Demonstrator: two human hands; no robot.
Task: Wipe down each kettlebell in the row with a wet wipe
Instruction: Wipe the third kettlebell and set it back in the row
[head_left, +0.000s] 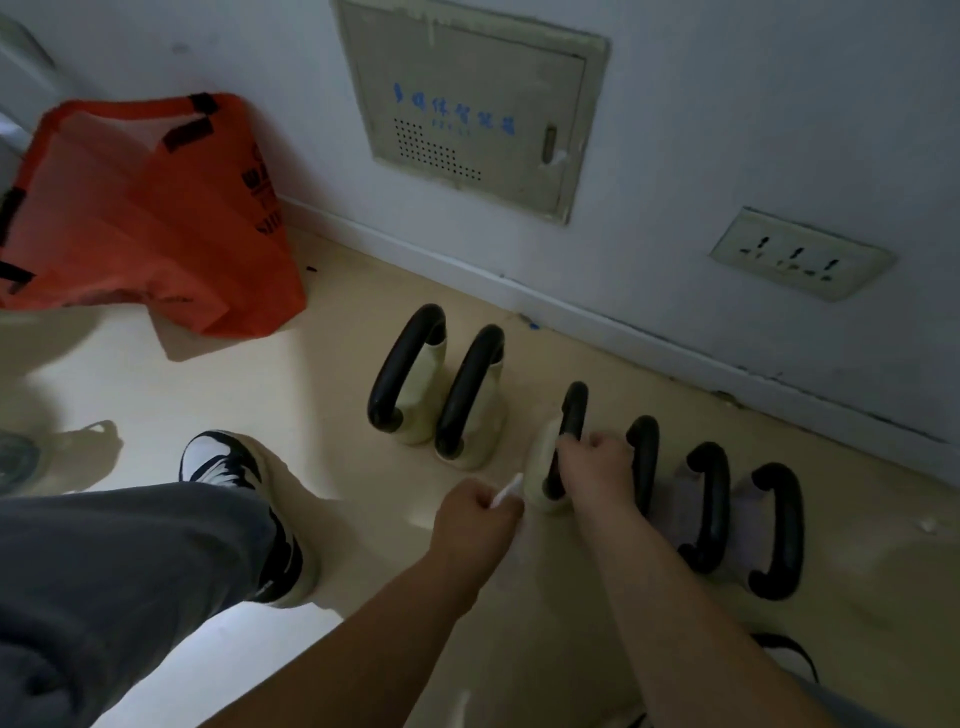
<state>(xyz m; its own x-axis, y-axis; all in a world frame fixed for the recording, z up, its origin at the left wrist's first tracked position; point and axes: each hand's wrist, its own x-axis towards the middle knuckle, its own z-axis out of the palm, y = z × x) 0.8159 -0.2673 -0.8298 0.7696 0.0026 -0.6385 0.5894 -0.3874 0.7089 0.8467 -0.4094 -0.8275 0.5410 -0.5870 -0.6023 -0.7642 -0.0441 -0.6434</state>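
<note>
Several kettlebells with black handles stand in a row along the wall. The two on the left (415, 384) (475, 400) have cream bodies, and the two on the right (709, 506) (779, 530) have pale lilac bodies. My right hand (597, 462) grips the black handle of the third, cream kettlebell (543, 467), which tilts to the left. My left hand (475, 519) is closed on a white wet wipe (506, 491) just left of that kettlebell's body. The fourth kettlebell (644, 457) is partly hidden behind my right hand.
An orange plastic bag (150, 218) slumps on the floor at the back left. My left leg in grey trousers and a black-and-white shoe (244, 499) stand left of the row. The wall behind holds a metal panel door (467, 104) and a socket plate (800, 254).
</note>
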